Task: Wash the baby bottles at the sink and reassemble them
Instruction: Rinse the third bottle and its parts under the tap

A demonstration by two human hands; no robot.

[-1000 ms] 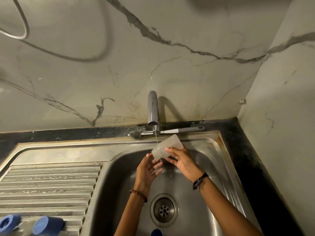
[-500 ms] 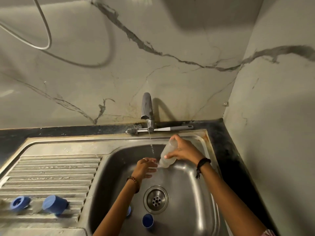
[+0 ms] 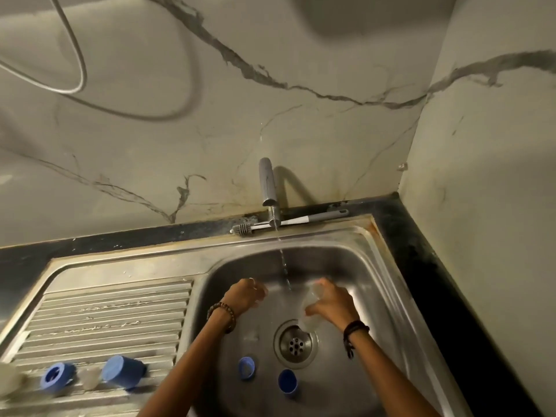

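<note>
Bottle [image 3: 311, 308] now tipped mouth-down over the drain [image 3: 296, 344], gripped in right hand [image 3: 331, 303]; half a second ago it was angled beside the tap stream [image 3: 284, 269]. Left hand [image 3: 245, 296] has let go, loosely curled, holding nothing. Likely emptying rinse water; reassembly still pending.

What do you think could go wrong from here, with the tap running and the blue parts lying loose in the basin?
The right hand holds the wet clear bottle tipped above the drain; it looks slippery and might drop. The blue ring and blue cap lie in the basin near the drain, so dirty runoff may reach them. The water stream falls between both hands, possibly splashing.
</note>
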